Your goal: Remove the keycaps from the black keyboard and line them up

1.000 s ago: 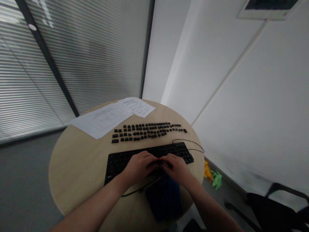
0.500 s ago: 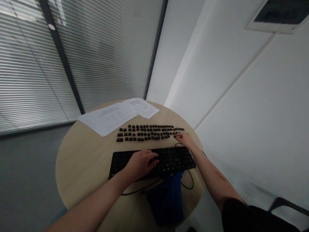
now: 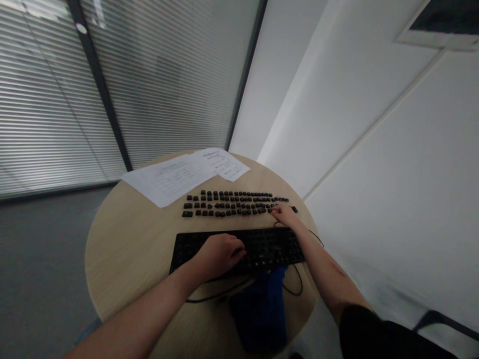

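Note:
A black keyboard (image 3: 187,247) lies on a round wooden table (image 3: 127,249). My left hand (image 3: 219,255) rests on its middle, fingers curled down onto the keys. Behind the keyboard, several loose black keycaps (image 3: 228,203) are laid out in rows. My right hand (image 3: 285,215) reaches to the right end of those rows, its fingertips pinched together on the keycaps there. Whether it grips one is too small to see. The keyboard's black cable (image 3: 295,284) loops off the right end.
Two printed paper sheets (image 3: 175,177) lie at the table's far edge. A dark blue cloth (image 3: 260,311) hangs over the near edge below the keyboard. Window blinds (image 3: 56,99) stand to the left, white walls to the right.
My right hand left the keyboard, reached out to the right end of the keycap rows and now stays there. The left hand kept its place on the keyboard. The view shifted slightly.

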Action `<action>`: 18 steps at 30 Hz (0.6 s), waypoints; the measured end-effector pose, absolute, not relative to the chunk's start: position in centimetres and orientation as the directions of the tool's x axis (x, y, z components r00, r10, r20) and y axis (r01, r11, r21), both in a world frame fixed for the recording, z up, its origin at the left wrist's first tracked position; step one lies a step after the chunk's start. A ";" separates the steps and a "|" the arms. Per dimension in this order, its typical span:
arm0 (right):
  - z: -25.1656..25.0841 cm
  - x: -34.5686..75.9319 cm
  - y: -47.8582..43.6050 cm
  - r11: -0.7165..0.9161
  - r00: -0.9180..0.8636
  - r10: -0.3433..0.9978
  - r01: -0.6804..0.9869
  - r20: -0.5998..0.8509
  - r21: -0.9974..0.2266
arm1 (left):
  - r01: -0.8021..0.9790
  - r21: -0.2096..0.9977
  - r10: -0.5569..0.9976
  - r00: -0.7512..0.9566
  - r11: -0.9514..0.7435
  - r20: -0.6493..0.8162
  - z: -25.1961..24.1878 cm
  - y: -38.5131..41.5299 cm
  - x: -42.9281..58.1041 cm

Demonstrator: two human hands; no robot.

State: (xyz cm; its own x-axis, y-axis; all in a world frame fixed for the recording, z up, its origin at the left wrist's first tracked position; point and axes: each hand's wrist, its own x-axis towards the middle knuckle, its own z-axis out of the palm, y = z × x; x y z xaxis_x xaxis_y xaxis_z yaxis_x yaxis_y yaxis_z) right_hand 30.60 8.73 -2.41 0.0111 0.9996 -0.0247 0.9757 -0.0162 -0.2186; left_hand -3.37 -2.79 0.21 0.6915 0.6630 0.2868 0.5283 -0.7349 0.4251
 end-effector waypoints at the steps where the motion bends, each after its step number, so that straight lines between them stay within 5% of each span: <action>1: -2.4 30.5 8.7 -0.013 0.008 1.000 0.974 -0.022 -0.226 | 0.530 0.426 0.665 0.691 -0.733 0.285 0.2 -2.8 -3.4; 9: 0.7 32.2 6.2 -0.050 0.092 0.990 0.937 0.104 -0.346 | 0.520 0.435 0.663 0.686 -0.735 0.300 0.1 -2.7 -3.4; 14: 3.0 34.9 0.7 -0.009 0.286 0.938 0.586 0.196 -0.810 | 0.519 0.441 0.662 0.695 -0.732 0.281 0.2 -2.7 -3.4; 18: 3.1 35.3 -3.7 -0.114 0.299 0.953 0.524 0.056 -0.844 | 0.509 0.451 0.657 0.701 -0.733 0.277 0.1 -2.6 -3.3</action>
